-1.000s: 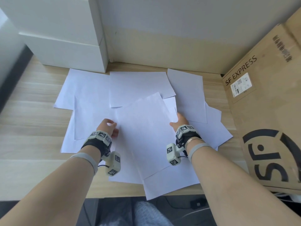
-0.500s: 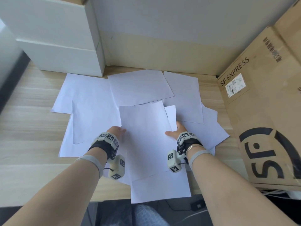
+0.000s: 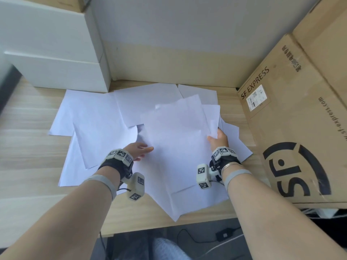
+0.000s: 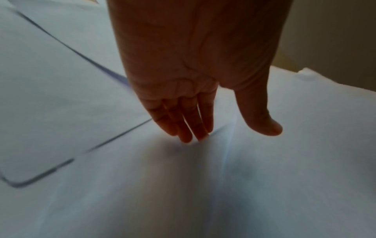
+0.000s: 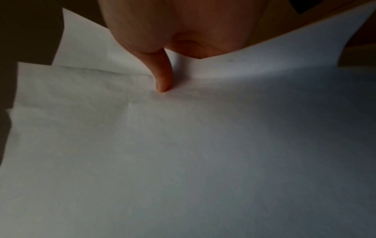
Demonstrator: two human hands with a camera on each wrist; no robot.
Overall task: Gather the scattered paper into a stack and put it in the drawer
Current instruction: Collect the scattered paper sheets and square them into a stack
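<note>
Several white paper sheets (image 3: 97,126) lie overlapping on the wooden desk (image 3: 28,143). A loosely gathered bunch of sheets (image 3: 178,147) sits in the middle, its near corner past the desk's front edge. My right hand (image 3: 216,136) pinches the bunch's right edge, which curls upward. In the right wrist view the thumb (image 5: 162,78) presses on top of the sheets (image 5: 183,145) and the fingers are hidden beneath. My left hand (image 3: 139,150) lies flat at the bunch's left edge. Its straight fingertips (image 4: 193,133) touch the paper (image 4: 183,185).
A white drawer unit (image 3: 56,53) stands at the back left of the desk, its fronts shut. A large cardboard box (image 3: 291,128) marked SF EXPRESS walls off the right side. A wall (image 3: 178,44) closes the back. Cables and a power adapter (image 3: 224,235) lie on the floor below.
The gathered bunch has shifted toward the back right and its right edge has lifted in my right hand. My left hand slid to the right along the bunch's left edge.
</note>
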